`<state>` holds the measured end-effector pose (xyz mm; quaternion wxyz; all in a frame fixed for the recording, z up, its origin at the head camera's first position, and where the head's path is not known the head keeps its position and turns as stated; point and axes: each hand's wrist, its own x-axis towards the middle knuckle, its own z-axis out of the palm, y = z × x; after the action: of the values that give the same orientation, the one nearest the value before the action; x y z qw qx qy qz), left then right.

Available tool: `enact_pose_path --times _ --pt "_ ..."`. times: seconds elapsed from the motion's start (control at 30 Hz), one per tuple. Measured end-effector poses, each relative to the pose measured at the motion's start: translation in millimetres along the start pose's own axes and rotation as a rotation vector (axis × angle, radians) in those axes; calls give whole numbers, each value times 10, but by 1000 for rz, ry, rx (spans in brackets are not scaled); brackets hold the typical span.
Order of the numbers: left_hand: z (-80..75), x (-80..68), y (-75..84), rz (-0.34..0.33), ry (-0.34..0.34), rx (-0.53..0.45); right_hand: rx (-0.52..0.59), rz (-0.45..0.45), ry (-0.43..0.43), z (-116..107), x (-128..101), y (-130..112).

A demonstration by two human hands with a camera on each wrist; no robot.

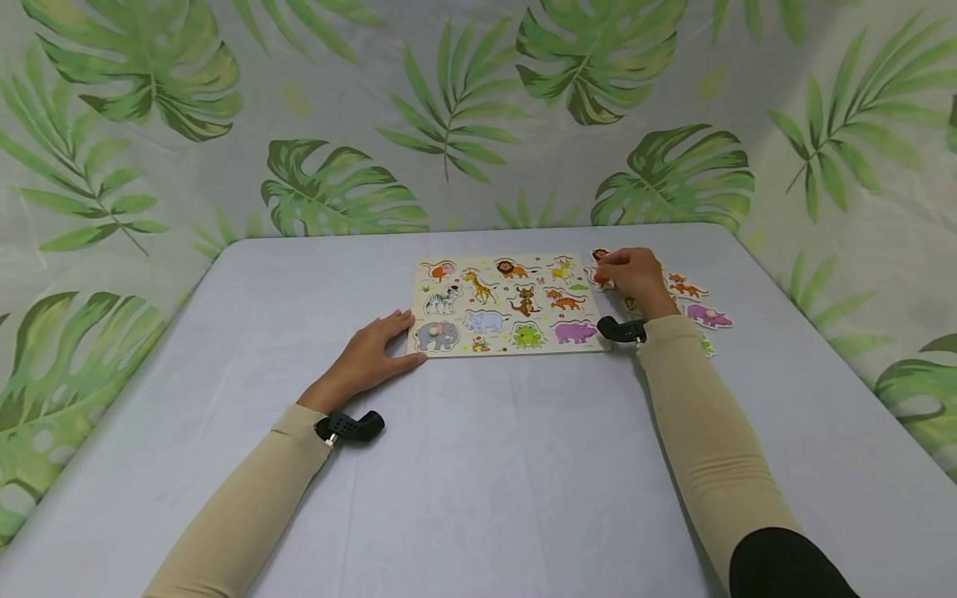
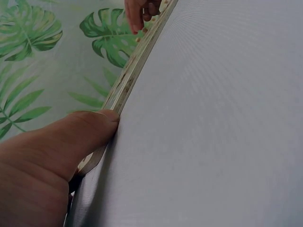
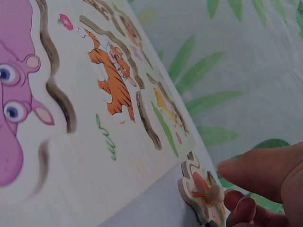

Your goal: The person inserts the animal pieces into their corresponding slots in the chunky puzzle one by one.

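Note:
A wooden animal puzzle board (image 1: 503,309) lies flat on the table. A grey elephant piece (image 1: 447,338) with a small knob sits in its lower-left recess. My left hand (image 1: 366,353) steadies the board at its left side, fingers extended along the edge and thumb (image 2: 90,130) against the front corner. Beyond the board's right edge, my right hand (image 1: 635,276) reaches over an orange puzzle piece (image 3: 201,182). One fingertip is right beside that piece's round knob (image 3: 215,194), while another finger stays a little apart above it.
More loose animal pieces lie right of the board, partly hidden under the right hand: an orange tiger (image 1: 686,286), a purple hippo (image 1: 709,316), a green piece (image 1: 706,343) and a lion (image 1: 600,254). Leaf-print cloth (image 1: 449,124) hangs behind the white-covered table (image 1: 463,482).

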<state>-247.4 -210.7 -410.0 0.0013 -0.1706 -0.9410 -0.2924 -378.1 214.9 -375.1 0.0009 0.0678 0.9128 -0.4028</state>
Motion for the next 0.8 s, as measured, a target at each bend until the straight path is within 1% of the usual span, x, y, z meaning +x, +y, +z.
enact_pose_path --times 0.23,0.4,0.53,0.8 --pt "-1 -1 -2 1 0 4 -24 -27 0 9 -17 18" --pt "3 5 -1 -1 1 4 -22 -36 -3 11 -22 36" --pt "8 5 -4 -9 1 2 -19 -35 0 22 -18 47" --pt "10 5 -4 3 5 3 -26 -23 14 44 -2 51"
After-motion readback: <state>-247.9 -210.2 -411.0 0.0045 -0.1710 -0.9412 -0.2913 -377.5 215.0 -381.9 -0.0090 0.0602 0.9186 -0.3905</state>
